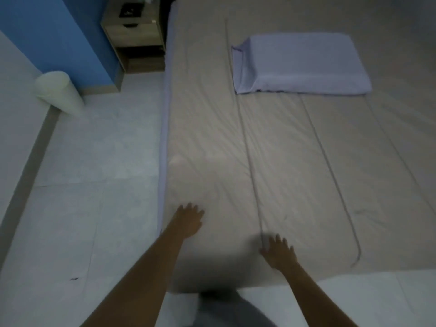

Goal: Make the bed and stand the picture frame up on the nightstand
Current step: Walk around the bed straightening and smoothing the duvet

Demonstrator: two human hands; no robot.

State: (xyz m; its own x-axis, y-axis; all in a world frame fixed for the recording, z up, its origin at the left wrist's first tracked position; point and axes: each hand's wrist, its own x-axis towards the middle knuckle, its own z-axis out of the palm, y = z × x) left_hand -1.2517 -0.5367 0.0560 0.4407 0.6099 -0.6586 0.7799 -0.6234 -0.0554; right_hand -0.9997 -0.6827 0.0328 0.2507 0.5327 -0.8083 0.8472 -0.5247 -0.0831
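A beige blanket (295, 149) lies spread over the bed, with a lilac sheet edge (165, 138) showing along its left side. A lilac pillow (304, 64) rests flat near the head of the bed. My left hand (188, 220) lies palm down, fingers apart, on the blanket by the bed's near left corner. Also flat and spread, my right hand (279, 252) touches a raised fold line in the blanket. A wooden nightstand (136, 36) stands at the top left; a dark flat object (130, 11) lies on it, too blurred to identify.
White tiled floor (94, 185) runs along the bed's left side. A blue wall (59, 36) and a white cylindrical object (60, 93) are at the far left. The bed's foot edge is just in front of me.
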